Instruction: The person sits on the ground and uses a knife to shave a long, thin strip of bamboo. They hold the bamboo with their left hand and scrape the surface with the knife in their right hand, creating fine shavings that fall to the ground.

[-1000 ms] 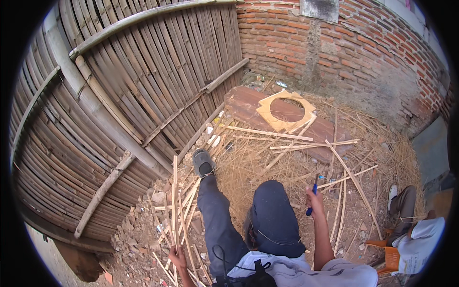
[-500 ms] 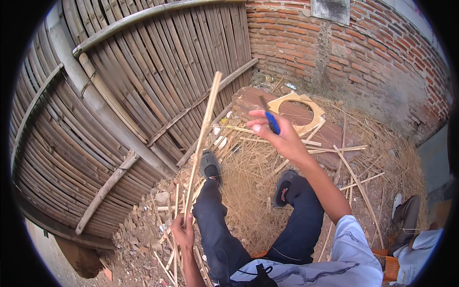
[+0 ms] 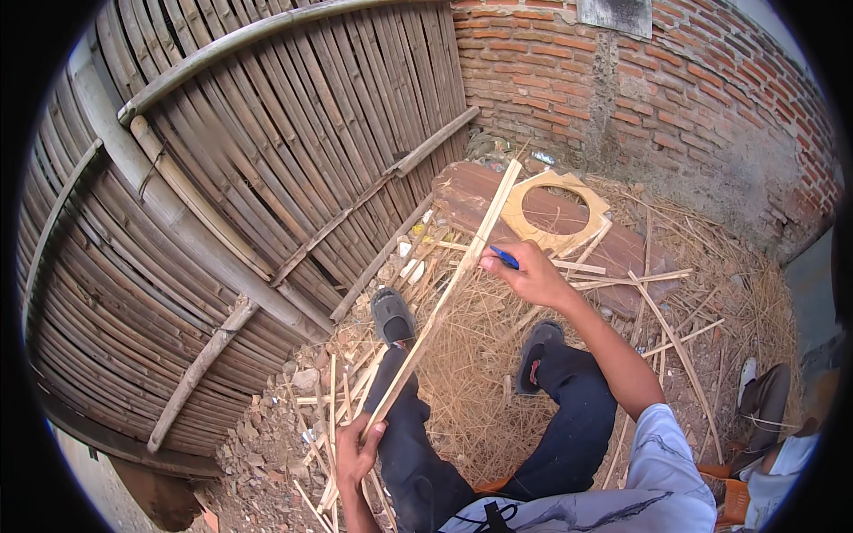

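Note:
A long, pale bamboo strip (image 3: 444, 306) slants from above my left thigh up toward the far board. My left hand (image 3: 357, 451) is closed round its lower end. Close to the strip's upper part, my right hand (image 3: 538, 274) grips a blue-handled knife (image 3: 505, 258). The blade is not clearly visible, and I cannot tell whether it touches the strip. Beyond my right hand, a pale wooden piece with a large round hole (image 3: 579, 244) lies on a brown board (image 3: 635, 258).
Fine bamboo shavings (image 3: 471, 382) cover the ground between my feet. Loose strips (image 3: 680, 351) lie to the right, with more strips and rubble at left. A bamboo fence (image 3: 293, 142) and a brick wall (image 3: 533, 80) enclose the spot. Another person's leg (image 3: 762, 404) shows at far right.
The strip has tilted rightward and away, its upper end now over the brown board. My right hand has lowered and turned, bringing the knife beside the strip. My left hand still holds the lower end.

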`<state>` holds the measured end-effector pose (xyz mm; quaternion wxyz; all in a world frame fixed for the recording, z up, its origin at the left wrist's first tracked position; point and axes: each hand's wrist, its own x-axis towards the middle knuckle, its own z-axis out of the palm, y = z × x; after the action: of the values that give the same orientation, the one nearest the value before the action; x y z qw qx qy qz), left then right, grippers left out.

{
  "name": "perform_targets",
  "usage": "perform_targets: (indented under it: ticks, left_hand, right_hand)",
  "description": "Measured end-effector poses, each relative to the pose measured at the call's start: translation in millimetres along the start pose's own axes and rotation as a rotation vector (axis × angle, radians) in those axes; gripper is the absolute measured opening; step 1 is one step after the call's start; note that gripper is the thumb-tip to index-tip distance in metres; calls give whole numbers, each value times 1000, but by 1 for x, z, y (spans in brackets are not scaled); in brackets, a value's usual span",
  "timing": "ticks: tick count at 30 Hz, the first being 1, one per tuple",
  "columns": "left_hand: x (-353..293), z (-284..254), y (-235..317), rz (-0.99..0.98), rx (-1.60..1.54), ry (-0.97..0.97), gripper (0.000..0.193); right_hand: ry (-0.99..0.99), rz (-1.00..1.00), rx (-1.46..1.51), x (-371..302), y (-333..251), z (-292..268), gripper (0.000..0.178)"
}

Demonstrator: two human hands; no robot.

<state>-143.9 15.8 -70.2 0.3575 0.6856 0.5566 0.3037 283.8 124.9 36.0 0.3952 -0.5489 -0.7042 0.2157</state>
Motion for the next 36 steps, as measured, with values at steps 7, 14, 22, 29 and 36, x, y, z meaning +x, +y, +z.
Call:
perform_targets:
  ticks: [7,14,22,29,36]
  left_hand:
    - [3,-20,-14,-104,-289,-236,27]
    - [5,-21,-5,-96,-420,-404,33]
    - [2,-35,-112,-169,-350,118,30]
    - [-24,-57,-267,-68,558,416,49]
    - [65,13,9,194,-181,31,47]
  right_hand:
    - [-331,48,371,-6,25,-21,36]
    - [-382,95,891,-29,45,-37,29]
    - [473,-27,-110,-18,107,-90,43]
    - [220,285,101,-15,98,-38,38]
    - [-200,11,-29,-28,-16,29,50]
